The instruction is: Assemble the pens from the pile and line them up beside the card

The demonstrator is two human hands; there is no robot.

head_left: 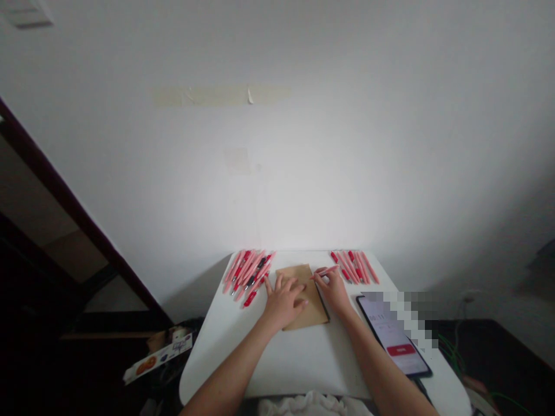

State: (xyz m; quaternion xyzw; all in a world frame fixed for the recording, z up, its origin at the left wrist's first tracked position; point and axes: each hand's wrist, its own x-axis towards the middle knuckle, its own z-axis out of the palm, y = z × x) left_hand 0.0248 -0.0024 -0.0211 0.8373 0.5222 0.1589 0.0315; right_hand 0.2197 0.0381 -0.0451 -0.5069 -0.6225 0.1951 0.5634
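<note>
A brown kraft-paper notebook (303,315) lies in the middle of the white table. My left hand (282,300) rests flat on its left part, fingers spread and holding nothing. At the notebook's upper right edge, my right hand (333,289) pinches a pink pen (327,271), which lies nearly level with one end over the notebook. Left of the notebook is a loose pile of pink, red and dark pens (247,271). Beyond my right hand, several pink and red pens (355,267) lie side by side.
On the table's right side lies a tablet or large phone (394,335) with a lit screen and a red button. The white table (277,372) stands against a pale wall (312,144). A printed box (158,359) sits low at the left, beyond the table edge.
</note>
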